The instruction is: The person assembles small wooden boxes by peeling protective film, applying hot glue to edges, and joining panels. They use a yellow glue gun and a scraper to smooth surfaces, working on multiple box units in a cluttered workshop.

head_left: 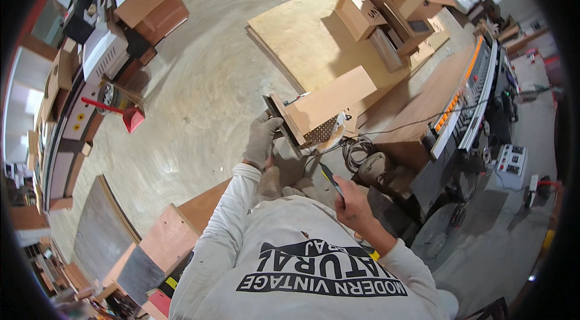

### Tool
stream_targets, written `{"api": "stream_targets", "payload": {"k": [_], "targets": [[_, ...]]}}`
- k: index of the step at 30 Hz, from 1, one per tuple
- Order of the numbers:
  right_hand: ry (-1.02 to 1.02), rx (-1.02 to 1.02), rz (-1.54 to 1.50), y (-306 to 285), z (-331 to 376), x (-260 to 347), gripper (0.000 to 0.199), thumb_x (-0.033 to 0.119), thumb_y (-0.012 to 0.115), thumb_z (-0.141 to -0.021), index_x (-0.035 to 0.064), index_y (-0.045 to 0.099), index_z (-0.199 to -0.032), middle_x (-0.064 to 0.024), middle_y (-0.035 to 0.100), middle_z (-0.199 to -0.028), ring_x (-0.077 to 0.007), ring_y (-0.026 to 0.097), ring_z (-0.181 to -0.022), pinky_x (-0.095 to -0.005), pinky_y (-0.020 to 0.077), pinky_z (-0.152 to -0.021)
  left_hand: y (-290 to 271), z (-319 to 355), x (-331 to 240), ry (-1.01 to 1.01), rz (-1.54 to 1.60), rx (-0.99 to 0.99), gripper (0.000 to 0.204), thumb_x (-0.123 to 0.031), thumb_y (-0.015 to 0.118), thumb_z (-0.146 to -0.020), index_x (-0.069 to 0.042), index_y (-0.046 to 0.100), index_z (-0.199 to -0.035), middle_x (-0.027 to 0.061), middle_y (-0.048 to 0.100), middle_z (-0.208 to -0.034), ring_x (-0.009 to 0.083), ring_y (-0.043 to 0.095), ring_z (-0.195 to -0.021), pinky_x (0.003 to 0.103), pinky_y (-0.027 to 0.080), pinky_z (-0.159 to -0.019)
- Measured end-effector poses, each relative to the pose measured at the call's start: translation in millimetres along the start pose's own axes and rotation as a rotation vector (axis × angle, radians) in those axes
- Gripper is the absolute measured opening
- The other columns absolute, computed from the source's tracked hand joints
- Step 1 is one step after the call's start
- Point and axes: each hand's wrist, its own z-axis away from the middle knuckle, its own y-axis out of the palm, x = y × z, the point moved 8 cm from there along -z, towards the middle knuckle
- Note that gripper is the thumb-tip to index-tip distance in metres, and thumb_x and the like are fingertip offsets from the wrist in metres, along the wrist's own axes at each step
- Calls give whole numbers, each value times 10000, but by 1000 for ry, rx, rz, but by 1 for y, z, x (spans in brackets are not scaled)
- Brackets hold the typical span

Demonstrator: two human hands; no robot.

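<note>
My left hand [261,139], in a grey work glove, grips the dark end edge of a brown wooden panel [329,102] held out in front of my chest. The panel's near corner shows a perforated patch [323,131] with a strip of pale edging curling off it. My right hand [353,202] is bare and closed around a slim dark tool with a yellow tip [331,179], which points up toward the panel's lower edge, a short gap away. My white long-sleeved shirt fills the lower middle.
A large plywood sheet [302,36] lies on the concrete floor with cardboard boxes [386,6] on it. A long machine with orange trim [471,96] and a control box [510,166] stand at right. Coiled cable [356,151], a red dustpan [128,116], boards [163,241] at lower left.
</note>
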Motion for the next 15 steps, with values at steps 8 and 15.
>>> {"api": "stream_targets", "payload": {"k": [8, 15], "targets": [[68, -66, -140, 88, -4, -53, 580, -18, 630, -862, 55, 489, -1420, -193, 619, -1005, -422, 644, -891, -505, 549, -724, -1, -7, 4, -20, -167, 77, 335, -76, 569, -943, 43, 637, -1249, 123, 732, -1075, 221, 735, -910, 396, 655, -804], [160, -21, -270, 151, -3, -116, 495, 18, 643, -887, 59, 513, -1362, -212, 658, -1144, -423, 668, -1029, -509, 562, -821, 6, 2, 1, -43, -187, 83, 326, -92, 551, -960, 52, 644, -1237, 120, 734, -1076, 211, 735, -899, 375, 645, -817]]}}
